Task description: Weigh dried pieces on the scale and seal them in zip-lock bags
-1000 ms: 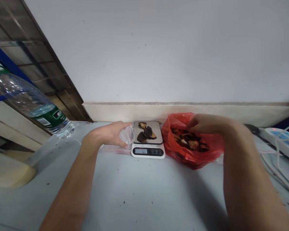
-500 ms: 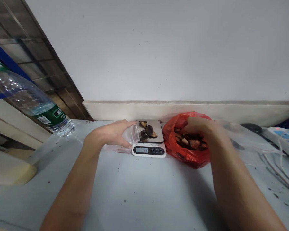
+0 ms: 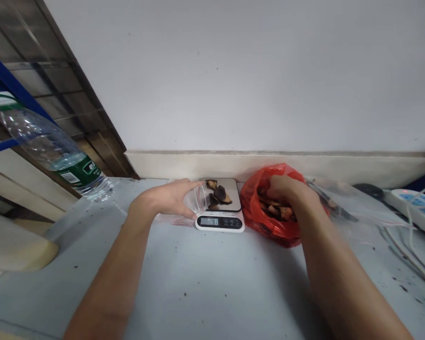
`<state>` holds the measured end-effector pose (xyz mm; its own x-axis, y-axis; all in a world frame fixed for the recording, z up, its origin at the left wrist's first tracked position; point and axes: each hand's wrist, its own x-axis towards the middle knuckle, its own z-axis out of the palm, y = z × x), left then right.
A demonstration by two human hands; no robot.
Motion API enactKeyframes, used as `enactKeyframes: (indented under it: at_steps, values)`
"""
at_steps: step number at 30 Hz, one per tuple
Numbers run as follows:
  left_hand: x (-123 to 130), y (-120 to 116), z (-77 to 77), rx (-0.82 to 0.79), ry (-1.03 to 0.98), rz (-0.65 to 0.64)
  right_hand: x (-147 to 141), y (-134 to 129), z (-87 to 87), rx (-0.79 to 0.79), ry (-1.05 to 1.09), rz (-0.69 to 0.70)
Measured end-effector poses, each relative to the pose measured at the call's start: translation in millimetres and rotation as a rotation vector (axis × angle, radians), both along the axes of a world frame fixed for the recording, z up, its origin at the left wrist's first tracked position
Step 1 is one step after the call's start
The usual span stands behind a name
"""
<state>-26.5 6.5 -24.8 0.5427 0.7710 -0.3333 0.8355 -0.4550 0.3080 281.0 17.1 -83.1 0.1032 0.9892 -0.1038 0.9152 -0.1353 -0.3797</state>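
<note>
My left hand (image 3: 168, 198) grips a clear zip bag (image 3: 195, 200) by its mouth, thumb and fingers spread around the opening. The bag's mouth faces a white kitchen scale (image 3: 221, 223), at its left edge. Several dark dried pieces (image 3: 219, 193) with pale brown undersides lie on the scale's plate, and the display seems to read 91. To the right of the scale stands an open red plastic bag (image 3: 269, 226) full of brown dried chunks (image 3: 281, 211). Inside it is my right hand (image 3: 286, 189), its fingertips hidden among the chunks.
A tilted water bottle (image 3: 71, 165) and a whitish container (image 3: 17, 245) are at the left. Another clear bag (image 3: 368, 208), a knife-like dark blade (image 3: 335, 205), a power strip (image 3: 416, 208) and white cables (image 3: 407, 255) lie right. A wall (image 3: 255, 85) closes off the back.
My right hand has shifted slightly left within the red bag. The scale's reading has gone from about 89 to 91. My left hand keeps its hold on the clear bag.
</note>
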Motion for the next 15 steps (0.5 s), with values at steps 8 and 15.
enactKeyframes:
  at_steps: [8,15]
  values:
    - [0.2,4.7,-3.0,-0.062,0.056,0.038,-17.1,-0.4,31.3,-0.171,-0.2,-0.138]
    - [0.6,1.8,0.1,-0.033,0.056,0.061,-16.3,-16.0,66.0,-0.018,-0.145,-0.158]
